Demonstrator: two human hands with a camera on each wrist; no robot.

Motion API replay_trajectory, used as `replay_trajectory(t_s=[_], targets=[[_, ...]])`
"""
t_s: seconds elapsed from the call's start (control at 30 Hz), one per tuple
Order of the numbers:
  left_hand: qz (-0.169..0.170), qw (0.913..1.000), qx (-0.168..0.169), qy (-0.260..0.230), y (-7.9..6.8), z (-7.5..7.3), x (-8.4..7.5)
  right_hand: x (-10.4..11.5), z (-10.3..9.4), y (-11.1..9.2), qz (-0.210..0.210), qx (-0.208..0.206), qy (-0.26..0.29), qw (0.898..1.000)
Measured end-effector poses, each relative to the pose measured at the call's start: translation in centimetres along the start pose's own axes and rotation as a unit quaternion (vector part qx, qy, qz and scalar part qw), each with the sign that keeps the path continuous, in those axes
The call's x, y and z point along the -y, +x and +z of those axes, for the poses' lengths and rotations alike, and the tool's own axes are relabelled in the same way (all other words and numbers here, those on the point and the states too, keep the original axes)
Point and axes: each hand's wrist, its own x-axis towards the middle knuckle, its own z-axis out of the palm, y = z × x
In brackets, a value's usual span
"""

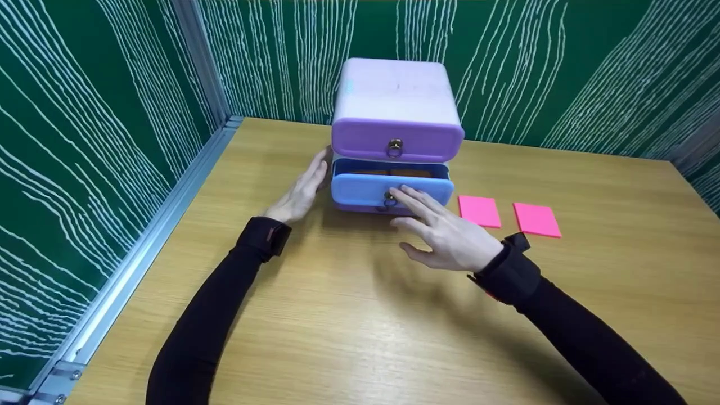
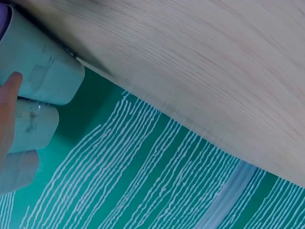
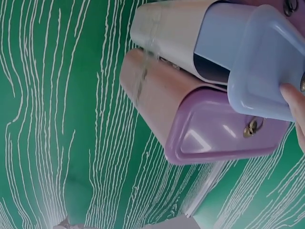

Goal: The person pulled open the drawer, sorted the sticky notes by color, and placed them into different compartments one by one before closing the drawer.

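A small drawer unit [image 1: 399, 90] with a pale shell stands toward the back of the table. Its blue drawer [image 1: 360, 189] is pulled partway out, and brown contents show inside, too hidden to identify. Above it, the purple drawer [image 1: 360, 140] is closed. My right hand [image 1: 450, 236] lays its extended fingertips on the blue drawer's front, near the ring pull [image 1: 389, 198]. At the unit's left side is my left hand [image 1: 301, 194], fingers stretched forward. One of its fingers [image 2: 8, 105] rests against the shell [image 2: 40, 71] in the left wrist view.
Two pink sticky-note pads [image 1: 479, 211] lie to the right of the unit, near my right wrist. Green panels [image 1: 506, 73] with white wavy lines enclose the back and left. A metal rail [image 1: 140, 236] runs along the table's [image 1: 315, 326] left edge.
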Motion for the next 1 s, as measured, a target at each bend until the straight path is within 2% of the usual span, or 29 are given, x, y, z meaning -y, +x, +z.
replay_trajectory(t_s=[0.37,0.63,0.87,1.0], targets=[[0.012,0.9992,0.007,-0.038,0.4,0.4,-0.2,-1.9,0.6,0.7,0.032,0.004,0.02,0.999],[0.007,0.9998,0.009,-0.018,0.3,0.2,-0.1,-3.2,1.0,1.3,0.041,0.004,0.024,0.999],[0.015,0.9991,0.018,-0.035,0.1,0.4,0.3,-3.5,1.6,-1.0,0.025,0.013,0.037,0.999],[0.011,0.9993,0.013,-0.033,0.1,0.1,0.0,-4.5,1.7,-2.9,0.038,0.004,0.046,0.998]])
